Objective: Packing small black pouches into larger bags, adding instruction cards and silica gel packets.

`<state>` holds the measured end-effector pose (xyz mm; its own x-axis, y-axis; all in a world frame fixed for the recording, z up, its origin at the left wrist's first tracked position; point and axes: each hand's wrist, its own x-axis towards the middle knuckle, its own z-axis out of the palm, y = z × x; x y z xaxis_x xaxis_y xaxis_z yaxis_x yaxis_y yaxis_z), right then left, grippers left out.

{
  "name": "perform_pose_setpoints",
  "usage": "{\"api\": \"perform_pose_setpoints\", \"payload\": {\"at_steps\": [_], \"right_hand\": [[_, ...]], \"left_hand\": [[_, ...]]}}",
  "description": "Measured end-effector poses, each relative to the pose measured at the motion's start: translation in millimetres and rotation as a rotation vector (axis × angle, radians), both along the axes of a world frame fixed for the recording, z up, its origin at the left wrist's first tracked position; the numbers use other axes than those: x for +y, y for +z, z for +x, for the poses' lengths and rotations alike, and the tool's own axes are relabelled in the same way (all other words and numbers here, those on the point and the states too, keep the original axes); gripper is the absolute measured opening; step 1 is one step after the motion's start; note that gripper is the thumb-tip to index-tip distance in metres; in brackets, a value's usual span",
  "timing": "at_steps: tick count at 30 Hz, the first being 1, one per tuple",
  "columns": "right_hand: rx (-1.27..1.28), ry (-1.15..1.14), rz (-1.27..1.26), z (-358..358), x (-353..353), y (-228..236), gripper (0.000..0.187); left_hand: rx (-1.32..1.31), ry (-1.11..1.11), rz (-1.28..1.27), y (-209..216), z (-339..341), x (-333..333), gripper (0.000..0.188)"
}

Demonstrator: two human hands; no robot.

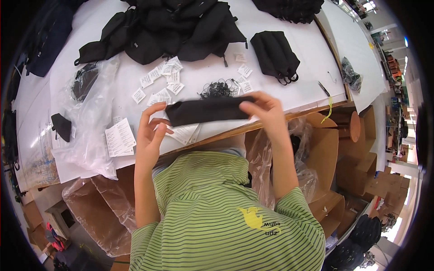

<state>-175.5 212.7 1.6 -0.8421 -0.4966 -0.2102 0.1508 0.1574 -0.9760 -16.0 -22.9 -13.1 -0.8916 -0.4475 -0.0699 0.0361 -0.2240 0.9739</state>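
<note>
White-topped worktable (312,58) with a wooden edge (212,137), another pale table (346,38) beyond its right side, open cardboard box (323,151) below at right, plastic-lined carton (90,212) at lower left, cluttered racks (394,63) along the far right, bright overhead lights (369,7).

The person is wearing a lime-green T-shirt (194,217) with thin dark stripes and short sleeves (300,217). A yellow print (253,217) is sitting beside small dark lettering (272,228) on the chest. The left hand (151,128) and right hand (267,110) are showing bare.

White table (312,56); on it black fabric pile (176,31), paper labels (173,77), tangled black cords (218,89), clear plastic bag (92,128).
</note>
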Motion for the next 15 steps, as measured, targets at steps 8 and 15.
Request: {"api": "perform_pose_setpoints", "payload": {"at_steps": [8,15], "right_hand": [[0.201,-0.812,-0.467,-183,112,-28,0.024],[-0.057,-0.872,-0.169,-242,135,-108,0.048]], "left_hand": [[-0.395,0.153,-1.052,-71,13,5,0.07],[-0.466,0.113,-1.188,-72,8,9,0.062]]}}
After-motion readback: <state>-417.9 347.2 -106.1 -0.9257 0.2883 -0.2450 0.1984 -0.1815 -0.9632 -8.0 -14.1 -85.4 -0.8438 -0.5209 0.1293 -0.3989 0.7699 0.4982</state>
